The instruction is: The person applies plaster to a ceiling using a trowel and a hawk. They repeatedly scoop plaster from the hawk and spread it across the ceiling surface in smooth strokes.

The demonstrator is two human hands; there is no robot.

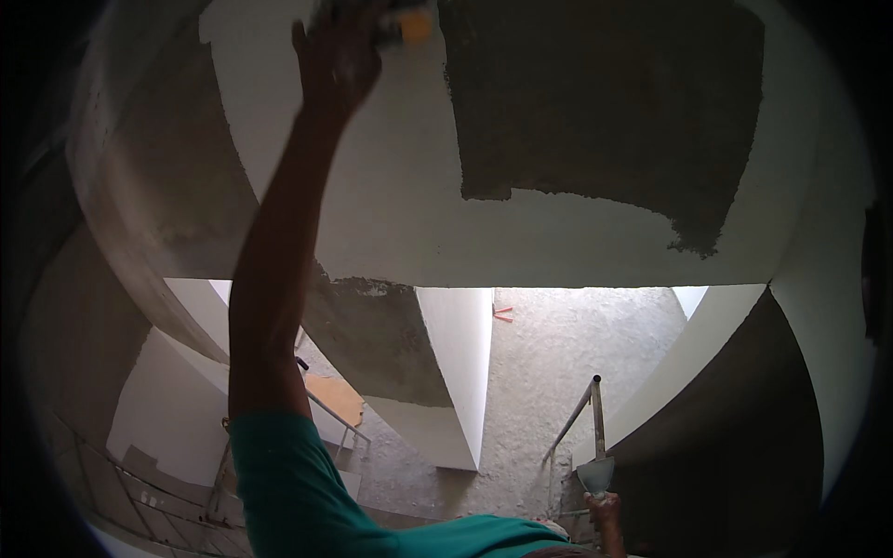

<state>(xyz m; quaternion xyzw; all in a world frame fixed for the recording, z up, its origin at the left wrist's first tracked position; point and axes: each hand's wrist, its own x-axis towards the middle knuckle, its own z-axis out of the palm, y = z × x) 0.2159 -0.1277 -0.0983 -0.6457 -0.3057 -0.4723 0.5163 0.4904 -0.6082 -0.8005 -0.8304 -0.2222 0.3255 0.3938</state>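
Note:
My left hand is raised high against the white wall, closed on a blurred tool with a yellow-orange part, cut off at the top edge. A large dark grey patch with ragged edges covers the wall to its right; another grey area lies to the left. Low at the right, my right hand grips a wide, pale grey putty knife, its blade pointing up.
Below the upper wall, an opening shows a rough pale floor and a white column with grey patching. Metal railings stand at lower right and lower left, with a tan board behind the left one. A dark wall curves down the right.

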